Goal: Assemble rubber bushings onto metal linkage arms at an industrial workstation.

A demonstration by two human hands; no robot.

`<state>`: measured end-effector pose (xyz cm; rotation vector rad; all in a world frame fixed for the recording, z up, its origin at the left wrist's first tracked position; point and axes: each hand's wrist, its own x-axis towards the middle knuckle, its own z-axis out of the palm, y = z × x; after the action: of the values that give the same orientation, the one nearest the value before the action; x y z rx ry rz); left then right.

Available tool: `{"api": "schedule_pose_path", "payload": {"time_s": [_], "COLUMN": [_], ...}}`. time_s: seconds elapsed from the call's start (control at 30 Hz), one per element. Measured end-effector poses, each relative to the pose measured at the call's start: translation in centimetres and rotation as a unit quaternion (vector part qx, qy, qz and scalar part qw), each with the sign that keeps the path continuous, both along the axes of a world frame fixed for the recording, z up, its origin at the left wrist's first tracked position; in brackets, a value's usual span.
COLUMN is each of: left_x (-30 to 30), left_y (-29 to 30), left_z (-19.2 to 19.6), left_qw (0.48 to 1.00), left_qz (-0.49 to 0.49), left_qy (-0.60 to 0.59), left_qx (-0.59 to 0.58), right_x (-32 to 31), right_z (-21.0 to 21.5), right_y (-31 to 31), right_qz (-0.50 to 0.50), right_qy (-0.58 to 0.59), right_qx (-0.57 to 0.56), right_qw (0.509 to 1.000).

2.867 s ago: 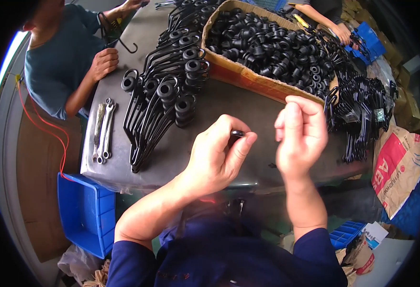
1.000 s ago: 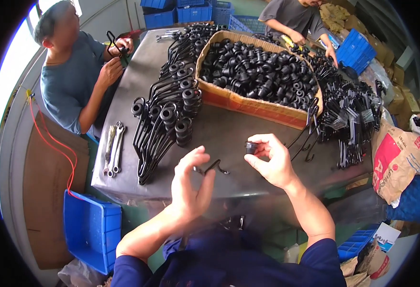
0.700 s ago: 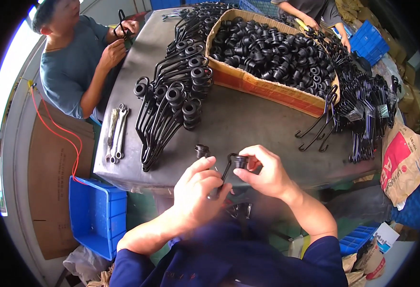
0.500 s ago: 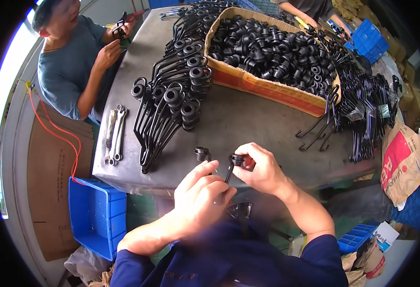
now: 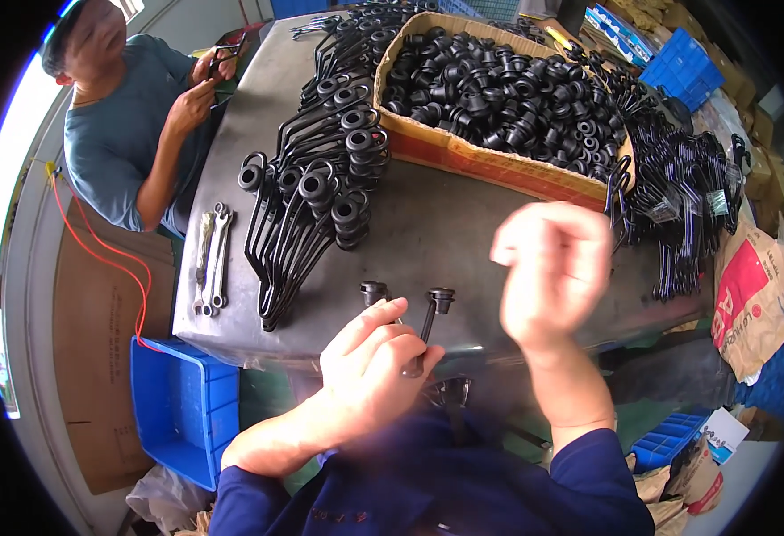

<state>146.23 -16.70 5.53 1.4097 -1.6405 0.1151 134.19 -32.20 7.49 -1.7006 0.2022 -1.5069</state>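
Observation:
My left hand (image 5: 365, 362) is closed around a black bent metal rod piece (image 5: 429, 323), just in front of the table's near edge. A black rubber bushing (image 5: 442, 298) sits on the upper end of the rod. Just left of it, another black bushing (image 5: 374, 290) shows above my left fingers; its lower part is hidden behind them. My right hand (image 5: 553, 268) is raised over the right part of the table, below the box of bushings. Motion smears its curled fingers, so whether they hold anything does not show.
A cardboard box (image 5: 490, 171) full of black rubber bushings stands on the grey table (image 5: 437, 223). Rods with bushings (image 5: 298, 214) are piled left of it, bare black rods (image 5: 682, 205) to the right. Wrenches (image 5: 218, 259) lie at the left edge. A co-worker (image 5: 124, 134) handles a black piece.
My right hand has left the bushing on the rod and moved up and right toward the box. My left hand keeps its hold almost in place. A person's arms at the far right are gone.

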Motion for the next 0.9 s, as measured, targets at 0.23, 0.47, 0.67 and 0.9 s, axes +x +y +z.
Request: {"api": "schedule_pose_path", "payload": {"time_s": [0.23, 0.47, 0.67, 0.9], "left_x": [0.5, 1.6, 3.4, 7.6], "left_y": [0.6, 4.5, 7.5, 4.3], "left_z": [-0.8, -0.9, -3.5, -1.0], "left_qw": [1.000, 0.999, 0.996, 0.991], "left_qz": [-0.012, 0.032, 0.021, 0.078], "left_qy": [-0.006, 0.012, 0.011, -0.050], "left_qx": [-0.008, 0.028, 0.091, -0.097], "right_x": [3.1, -5.1, -11.5, -10.0], "right_z": [-8.8, -7.7, -11.1, -10.8], "right_y": [-1.3, -2.3, -1.4, -0.6], "right_qz": [-0.068, -0.029, -0.113, -0.145], "right_qy": [0.239, 0.247, 0.307, 0.357], "right_qx": [0.128, 0.232, 0.181, 0.060], "right_qw": [0.960, 0.941, 0.927, 0.921]}}
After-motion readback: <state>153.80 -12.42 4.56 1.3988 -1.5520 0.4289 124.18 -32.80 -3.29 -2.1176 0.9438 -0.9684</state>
